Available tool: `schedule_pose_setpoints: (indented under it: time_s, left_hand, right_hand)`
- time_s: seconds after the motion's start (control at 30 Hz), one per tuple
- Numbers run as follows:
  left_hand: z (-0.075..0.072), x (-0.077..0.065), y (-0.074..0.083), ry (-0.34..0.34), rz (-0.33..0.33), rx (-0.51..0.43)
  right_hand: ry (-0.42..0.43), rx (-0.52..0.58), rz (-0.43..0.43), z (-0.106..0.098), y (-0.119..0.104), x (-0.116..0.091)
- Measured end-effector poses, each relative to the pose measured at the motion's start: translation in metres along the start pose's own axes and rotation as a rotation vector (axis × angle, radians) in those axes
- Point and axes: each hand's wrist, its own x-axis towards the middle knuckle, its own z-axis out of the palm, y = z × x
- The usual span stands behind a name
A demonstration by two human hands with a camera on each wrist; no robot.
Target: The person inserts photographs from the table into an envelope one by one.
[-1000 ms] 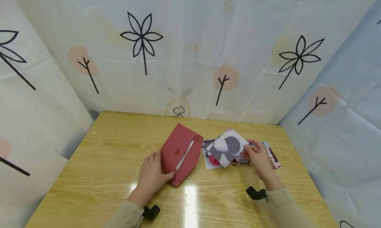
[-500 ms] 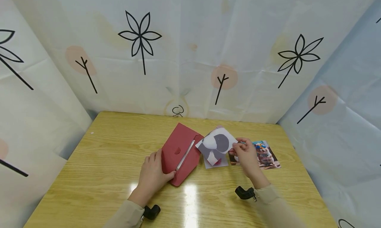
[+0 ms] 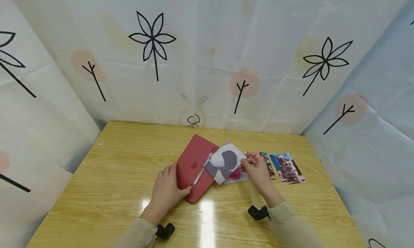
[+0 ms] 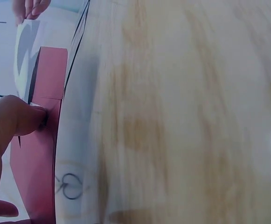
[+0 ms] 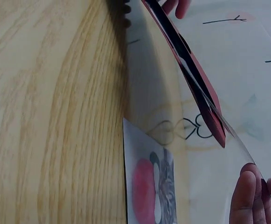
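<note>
My left hand grips a red paper envelope, thumb near its long opening, fingers along its left edge. A white edge of paper shows inside that opening. My right hand pinches the right corner of a grey-and-white printed photo card. This card lies tilted over the envelope's flap side. In the right wrist view, the card's thin edge runs from the fingertips to the envelope's mouth and its far end appears to be within it.
On the wooden table, a photo with a pink shape lies partly under the card. Another photo is partly hidden behind my right hand. To its right lies a photo of a furry animal in goggles. Patterned cloth surrounds the table's far side.
My right hand has carried the card leftward from above the photos to the envelope's opening, uncovering the photos on the right. The left hand and envelope have barely moved.
</note>
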Motion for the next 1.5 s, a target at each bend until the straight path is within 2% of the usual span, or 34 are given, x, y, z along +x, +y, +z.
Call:
schedule_pose_setpoints:
  time_s: [0.13,0.47,0.97,1.13,1.3,1.5]
  left_hand:
    - [0.001,0.0,0.001,0.013,0.006,0.006]
    - [0.002,0.001,0.0,-0.005,-0.014,-0.002]
    - [0.002,0.001,-0.001,0.004,0.0,-0.011]
    - [0.002,0.001,0.0,-0.008,-0.001,-0.015]
    - [0.003,0.0,0.002,-0.017,0.005,-0.011]
    - [0.003,0.0,0.004,0.011,0.045,-0.001]
  right_hand:
    - [-0.029,-0.015,0.01,0.009,0.001,-0.001]
    - [-0.074,-0.023,0.022,0.031,0.002,-0.001]
    - [-0.104,-0.06,0.081,0.041,0.0,0.0]
    - [-0.149,-0.046,0.07,0.049,-0.008,-0.001]
    - [-0.207,-0.053,0.058,0.056,-0.026,-0.005]
    - [-0.168,-0.116,0.038,0.066,-0.017,0.003]
